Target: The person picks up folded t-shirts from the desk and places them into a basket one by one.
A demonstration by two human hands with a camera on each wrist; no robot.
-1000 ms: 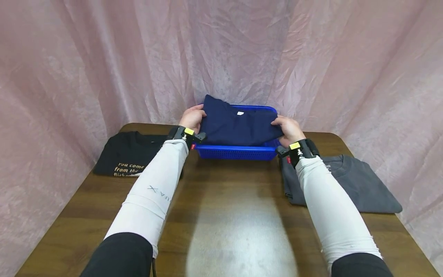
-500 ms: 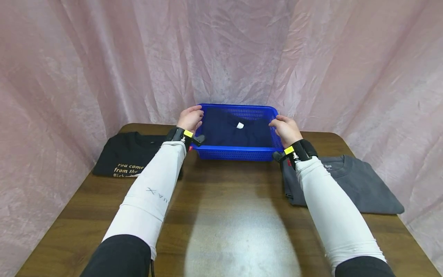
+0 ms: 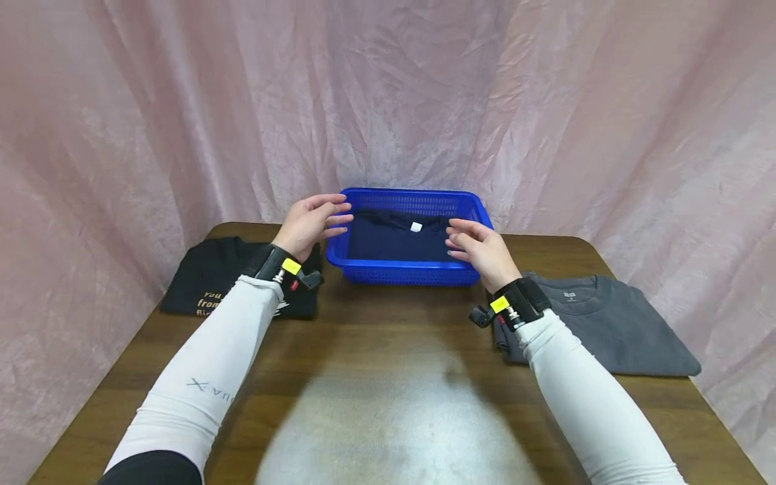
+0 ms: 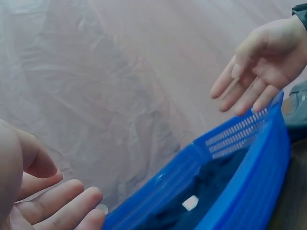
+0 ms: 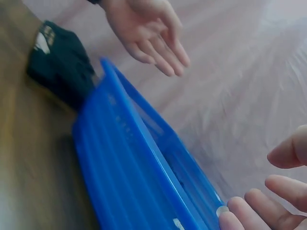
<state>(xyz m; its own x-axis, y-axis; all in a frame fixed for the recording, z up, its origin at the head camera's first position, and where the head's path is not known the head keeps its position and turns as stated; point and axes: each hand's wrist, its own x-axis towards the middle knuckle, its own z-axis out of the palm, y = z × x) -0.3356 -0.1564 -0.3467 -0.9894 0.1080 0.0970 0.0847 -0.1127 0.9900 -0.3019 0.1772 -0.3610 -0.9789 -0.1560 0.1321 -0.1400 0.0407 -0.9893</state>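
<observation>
A blue plastic basket [image 3: 412, 273] stands at the back of the table, with a folded navy shirt [image 3: 382, 241] lying inside it, white neck label facing up. My left hand [image 3: 310, 225] hovers by the basket's left end, fingers loosely extended and holding nothing. At the opposite end, my right hand [image 3: 483, 254] overlaps the basket's right side in the head view, its fingers relaxed and nothing between them. In the left wrist view the shirt's label [image 4: 190, 203] shows below the basket's rim.
A folded black T-shirt [image 3: 188, 279] with printed lettering lies left of the basket, partly behind my left wrist. On the right lies a folded grey T-shirt [image 3: 624, 330]. A pink curtain [image 3: 412, 94] hangs behind the wooden table [image 3: 388, 350].
Both hands have let go of the navy shirt, which has gone down into the basket. Since then the left hand has drawn back leftward and the right hand has shifted slightly inward and nearer me.
</observation>
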